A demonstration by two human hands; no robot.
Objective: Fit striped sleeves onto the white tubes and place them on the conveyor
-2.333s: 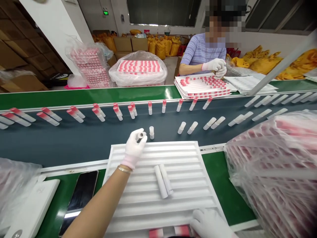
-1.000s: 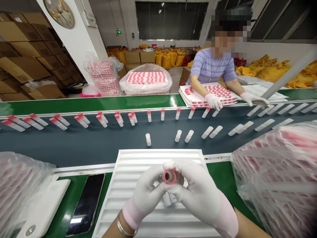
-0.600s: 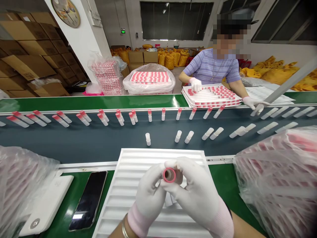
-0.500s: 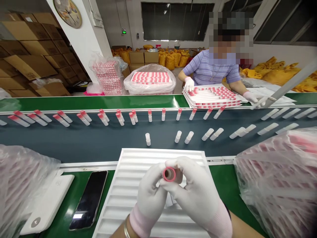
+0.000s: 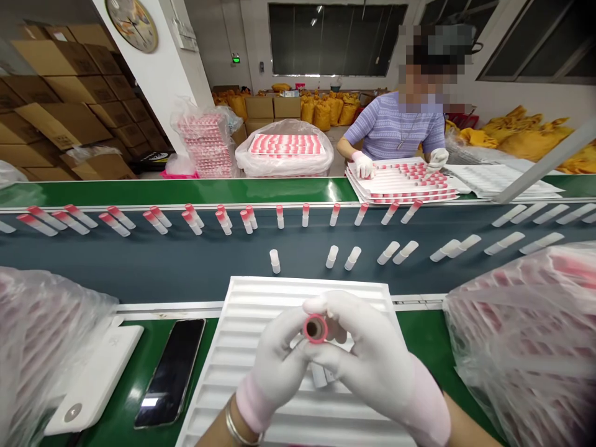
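Hands meet over the white ribbed tray: the left hand and the right hand, both gloved, pinch one pink-rimmed tube between their fingertips, its open end facing the camera. The tube sits just above the tray, whose grooves look nearly empty; what lies under the hands is hidden. Beyond the tray's far edge, white capped tubes stand on the dark belt, and farther still a row of pink-topped tubes. Judging by this, assembly of this piece is midway, with much stock in the bagged stack right of the tray.
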